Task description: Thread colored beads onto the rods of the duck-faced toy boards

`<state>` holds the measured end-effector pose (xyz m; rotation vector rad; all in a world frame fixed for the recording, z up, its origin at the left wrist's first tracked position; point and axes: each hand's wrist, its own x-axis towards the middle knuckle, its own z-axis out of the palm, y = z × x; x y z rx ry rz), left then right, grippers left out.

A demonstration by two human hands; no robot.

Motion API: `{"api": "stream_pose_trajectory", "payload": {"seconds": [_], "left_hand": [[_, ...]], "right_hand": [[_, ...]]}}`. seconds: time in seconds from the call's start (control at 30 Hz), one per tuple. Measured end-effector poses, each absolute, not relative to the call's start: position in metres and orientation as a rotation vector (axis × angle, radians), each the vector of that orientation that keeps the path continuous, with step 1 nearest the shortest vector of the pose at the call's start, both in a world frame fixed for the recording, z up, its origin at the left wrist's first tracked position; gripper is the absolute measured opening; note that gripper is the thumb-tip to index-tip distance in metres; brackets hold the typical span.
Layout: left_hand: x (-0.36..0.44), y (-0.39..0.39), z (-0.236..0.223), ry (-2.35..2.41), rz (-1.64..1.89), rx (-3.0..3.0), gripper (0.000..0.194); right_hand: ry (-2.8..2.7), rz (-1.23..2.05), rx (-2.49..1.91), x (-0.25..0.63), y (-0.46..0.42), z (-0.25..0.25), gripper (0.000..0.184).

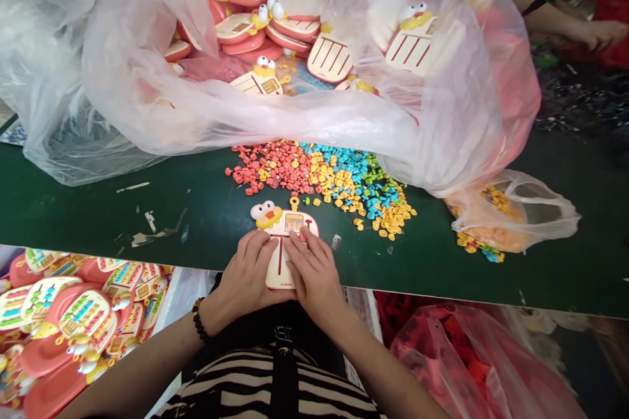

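Left grip (244, 273) and right grip (314, 277) closed over a cream duck-topped toy board (279, 268), palms down, forearms (147, 366) angling inward, green desk (98, 209) beneath

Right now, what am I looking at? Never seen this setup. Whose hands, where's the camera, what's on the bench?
This is one picture from a camera worn on a person's head, looking forward and down. There is no machine: the bare hands are the person's own. The left hand, with a black beaded bracelet at the wrist, and the right hand both lie on a cream and red plastic toy with a yellow duck head. Ahead on the dark green table is a heap of small red, blue, yellow and green plastic pieces. Beyond it, a large clear plastic bag holds more duck toys. At lower left, below the table edge, lie red toys with coloured rows. At top right, another person's hand shows.
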<state>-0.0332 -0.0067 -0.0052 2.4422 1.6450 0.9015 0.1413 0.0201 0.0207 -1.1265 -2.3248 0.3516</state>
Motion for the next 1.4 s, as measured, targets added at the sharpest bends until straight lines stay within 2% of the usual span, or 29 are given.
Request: {"api": "stream_pose_trajectory", "payload": {"seconds": [0.13,0.27,0.4,0.47,0.57,0.7,0.93,1.03,1.2,1.4], "left_hand": [[-0.034,-0.007,-0.006,1.641,0.934,2.440,0.084],[-0.036,-0.006,-0.004,1.621,0.984,2.478,0.073],[-0.032,-0.001,0.007,1.565,0.803,2.551,0.080],[-0.028,0.004,0.014,1.515,0.635,2.616,0.087],[-0.021,0.011,0.019,1.497,0.445,2.677,0.092],[-0.018,0.014,0.013,1.522,0.414,2.661,0.093],[-0.028,0.010,-0.002,1.517,0.796,2.594,0.096],[-0.028,0.007,-0.002,1.563,0.790,2.580,0.096],[-0.028,0.006,-0.002,1.561,0.714,2.573,0.095],[-0.027,0.005,-0.002,1.522,0.701,2.574,0.088]], "right_hand": [[-2.212,0.466,-1.157,0.144,0.065,0.027,0.040],[-2.402,0.189,-1.321,0.152,0.132,0.029,0.029],[-2.606,0.029,-1.273,0.153,0.157,0.026,0.025],[-2.559,0.048,-1.272,0.155,0.155,0.025,0.024],[-2.315,0.252,-1.305,0.162,0.141,0.025,0.021],[-2.077,0.536,-1.274,0.173,0.118,0.028,0.021],[-2.343,0.323,-1.257,0.170,0.137,0.027,0.023],[-2.449,0.282,-1.307,0.164,0.148,0.030,0.022],[-2.153,0.307,-1.252,0.164,0.122,0.034,0.018],[-2.265,0.185,-1.237,0.169,0.070,0.015,0.029]]}}
